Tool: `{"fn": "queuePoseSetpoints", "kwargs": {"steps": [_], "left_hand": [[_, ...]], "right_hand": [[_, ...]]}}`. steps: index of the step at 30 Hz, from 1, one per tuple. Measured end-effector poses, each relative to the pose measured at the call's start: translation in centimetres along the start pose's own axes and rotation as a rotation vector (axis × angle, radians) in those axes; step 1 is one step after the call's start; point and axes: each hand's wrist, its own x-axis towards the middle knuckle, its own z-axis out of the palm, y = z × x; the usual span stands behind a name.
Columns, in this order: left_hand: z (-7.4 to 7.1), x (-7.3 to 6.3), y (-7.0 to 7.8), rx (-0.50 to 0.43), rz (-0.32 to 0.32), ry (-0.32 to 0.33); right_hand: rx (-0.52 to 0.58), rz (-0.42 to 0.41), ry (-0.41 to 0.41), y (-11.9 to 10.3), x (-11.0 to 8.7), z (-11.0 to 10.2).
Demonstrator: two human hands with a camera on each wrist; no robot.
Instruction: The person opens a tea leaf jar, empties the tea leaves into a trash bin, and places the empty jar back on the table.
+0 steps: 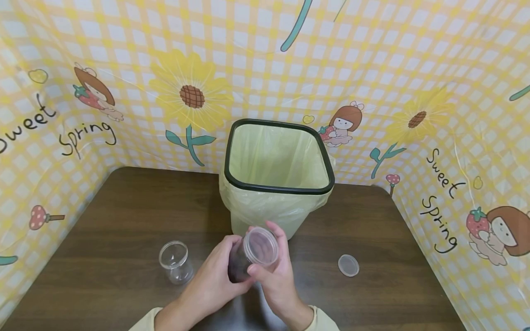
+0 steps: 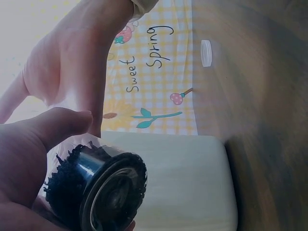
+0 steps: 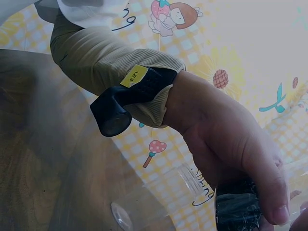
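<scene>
A clear plastic jar (image 1: pixel 238 264) with dark, shredded-looking contents is held in front of the bin, tilted with its round, see-through top (image 1: pixel 262 246) toward the head camera. The left hand (image 1: pixel 215 278) grips the jar's body from the left. Around the top end curl the thumb and fingers of the right hand (image 1: pixel 279 280). In the left wrist view the jar's base (image 2: pixel 115 197) faces the camera, with dark strands behind the wall. Left of the hands stands a second clear jar (image 1: pixel 175 262), open-topped, nothing visible inside. A round translucent lid (image 1: pixel 348 265) lies on the table at right.
A bin (image 1: pixel 269 207) with a pale yellow liner and black rim (image 1: pixel 285 189) stands behind the hands. The dark wooden table (image 1: pixel 124 220) is enclosed by yellow checked cloth (image 1: pixel 136 46) at the back and sides. A wrist camera (image 3: pixel 115 113) sits on the left sleeve.
</scene>
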Motion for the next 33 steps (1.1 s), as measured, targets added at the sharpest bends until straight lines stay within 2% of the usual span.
{"fn": "queuePoseSetpoints", "kwargs": {"steps": [12,33], "left_hand": [[0.08,-0.10,-0.02,0.001,-0.024,-0.005],[0.10,-0.07,0.14,0.003,-0.041,-0.019]], "right_hand": [[-0.033,0.042,0.078,-0.26,0.03,0.37],[-0.003,0.044,-0.024,-0.53,-0.11,-0.38]]}}
